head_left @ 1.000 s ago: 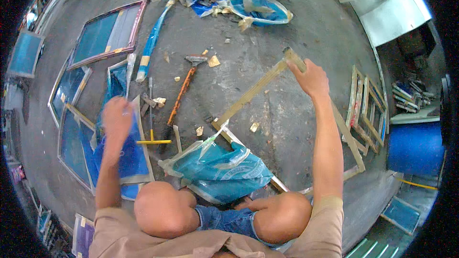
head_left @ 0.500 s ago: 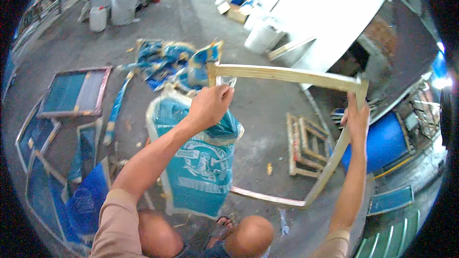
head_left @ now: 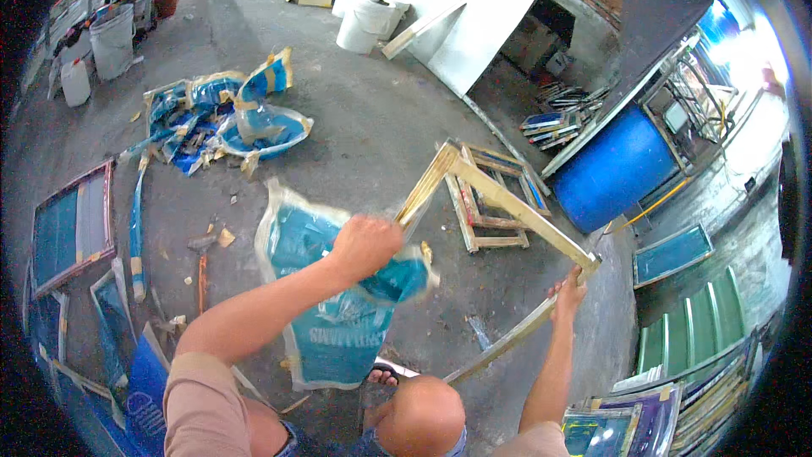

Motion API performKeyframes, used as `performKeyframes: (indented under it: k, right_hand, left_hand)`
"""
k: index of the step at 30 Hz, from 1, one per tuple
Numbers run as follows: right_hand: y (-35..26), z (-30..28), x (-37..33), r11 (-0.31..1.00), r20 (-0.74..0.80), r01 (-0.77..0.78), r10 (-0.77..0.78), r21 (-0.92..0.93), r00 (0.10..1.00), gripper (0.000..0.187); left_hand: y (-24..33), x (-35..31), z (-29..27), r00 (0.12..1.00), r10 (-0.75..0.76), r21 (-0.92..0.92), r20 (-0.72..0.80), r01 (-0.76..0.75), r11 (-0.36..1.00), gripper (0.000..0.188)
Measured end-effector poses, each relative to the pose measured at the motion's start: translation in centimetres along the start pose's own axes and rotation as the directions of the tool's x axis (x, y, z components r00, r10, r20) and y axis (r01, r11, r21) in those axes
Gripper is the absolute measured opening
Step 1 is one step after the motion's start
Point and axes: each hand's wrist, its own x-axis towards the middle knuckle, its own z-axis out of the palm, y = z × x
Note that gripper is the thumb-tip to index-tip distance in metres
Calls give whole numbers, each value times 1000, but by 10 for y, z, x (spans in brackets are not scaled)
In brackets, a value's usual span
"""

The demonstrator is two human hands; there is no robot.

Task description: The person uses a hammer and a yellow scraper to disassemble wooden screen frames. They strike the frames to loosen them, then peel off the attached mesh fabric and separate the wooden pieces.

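Observation:
My left hand [head_left: 368,245] is closed in a fist on the upper part of a teal screen mesh [head_left: 342,351] with pale edges and white print. The mesh hangs below it toward my feet. A bare wooden frame [head_left: 524,207] is tilted in front of me; its left bar passes behind my left fist, and I cannot tell whether those fingers touch the wood. My right hand [head_left: 571,292] grips the frame's right side just below a corner. The frame's lower end reaches down beside my knee.
Crumpled blue mesh scraps [head_left: 220,118] lie ahead on the left. Framed screens [head_left: 74,224] rest at left, and small wooden frames [head_left: 495,203] lie beyond the held one. A blue barrel [head_left: 617,169] stands at right. More screens [head_left: 668,415] are stacked at lower right.
The wooden frame has turned and dropped, its right corner swinging down and nearer with my right hand. My left fist has moved lower. The view has shifted to the right.

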Motion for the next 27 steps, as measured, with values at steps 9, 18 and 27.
performKeyframes:
  k: [9, 18, 27]
  right_hand:
    - [-34, 12, -10, 391, -13, 623, -853, -677, 522, 54]
    - [-145, 175, -49, 144, 736, 766, -212, -627, 643, 72]
    - [-83, 227, -6, 172, 759, 809, -280, -563, 588, 76]
  left_hand:
    - [28, 2, 4, 993, 44, -71, 111, -36, 997, 10]
    - [116, -40, 76, 852, 307, -37, 424, -322, 946, 14]
    - [76, -89, -5, 284, 237, -330, 929, 346, 878, 64]
